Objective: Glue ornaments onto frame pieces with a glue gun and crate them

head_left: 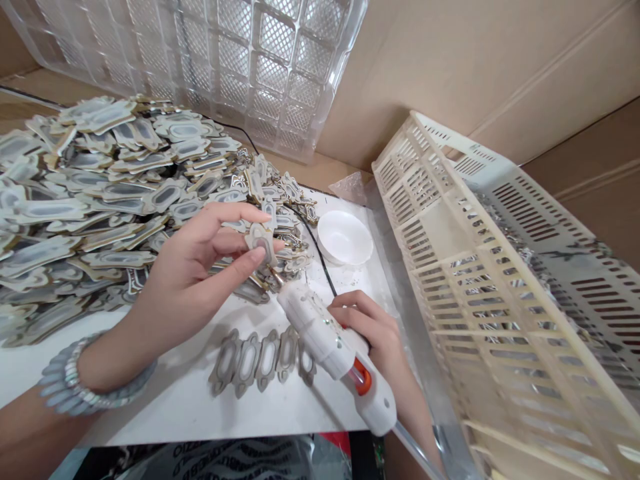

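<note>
Between thumb and fingers, my left hand (195, 263) pinches a small ornate frame-shaped piece (261, 241), grey with a gold edge. My right hand (370, 333) is wrapped round the handle of a white glue gun (320, 327), whose metal nozzle is at the lower end of that piece. A clear glue stick (413, 448) sticks out of the gun's back end. Below my left hand, several similar pieces (267, 360) lie side by side in a row on the white table (175, 413); the gun partly covers the rightmost one.
A large heap of like pieces (100, 193) covers the left side. Behind it leans a clear compartment tray (225, 60). A white bowl (345, 238) sits beyond the gun, beside a black cord (320, 257). At right stands a slotted cream basket (450, 267) holding metallic pieces.
</note>
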Demonstrator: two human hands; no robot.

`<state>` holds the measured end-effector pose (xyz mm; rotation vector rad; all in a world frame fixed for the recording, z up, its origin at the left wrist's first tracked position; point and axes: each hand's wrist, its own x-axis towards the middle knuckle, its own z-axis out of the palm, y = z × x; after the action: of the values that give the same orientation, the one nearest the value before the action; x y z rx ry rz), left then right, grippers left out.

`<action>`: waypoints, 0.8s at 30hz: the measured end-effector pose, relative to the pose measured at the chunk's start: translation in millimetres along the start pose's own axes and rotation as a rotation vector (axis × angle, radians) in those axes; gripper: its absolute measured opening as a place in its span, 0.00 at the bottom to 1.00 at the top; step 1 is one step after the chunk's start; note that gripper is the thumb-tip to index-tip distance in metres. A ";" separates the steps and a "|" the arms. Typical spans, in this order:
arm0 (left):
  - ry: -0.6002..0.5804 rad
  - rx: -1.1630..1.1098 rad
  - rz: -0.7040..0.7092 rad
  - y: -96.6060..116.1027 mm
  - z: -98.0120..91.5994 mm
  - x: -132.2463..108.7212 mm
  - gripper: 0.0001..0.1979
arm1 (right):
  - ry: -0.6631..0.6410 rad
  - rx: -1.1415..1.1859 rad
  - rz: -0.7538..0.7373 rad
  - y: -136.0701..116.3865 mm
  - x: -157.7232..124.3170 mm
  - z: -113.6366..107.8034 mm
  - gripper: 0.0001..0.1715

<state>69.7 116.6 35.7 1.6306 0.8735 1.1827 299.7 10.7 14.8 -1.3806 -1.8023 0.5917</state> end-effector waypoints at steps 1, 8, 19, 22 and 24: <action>0.003 0.010 -0.006 0.0 -0.3 0.0 0.15 | -0.002 0.000 0.000 -0.3 0.5 -0.4 0.11; 0.031 0.012 -0.025 0.3 0.8 1.4 0.16 | 0.010 -0.012 0.002 0.2 -1.2 -1.4 0.11; 0.159 0.119 0.045 3.1 -0.2 4.2 0.18 | 0.160 -0.082 0.014 5.1 0.8 0.3 0.09; 0.300 0.282 0.079 8.3 -9.0 10.0 0.20 | 0.253 -0.140 -0.022 8.6 3.3 -1.4 0.09; 0.387 0.395 0.061 8.6 -22.7 15.5 0.24 | 0.301 -0.182 -0.043 11.5 4.7 -2.9 0.08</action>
<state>52.7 133.7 51.5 1.7732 1.3811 1.4658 308.3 18.4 9.4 -1.4599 -1.6663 0.1862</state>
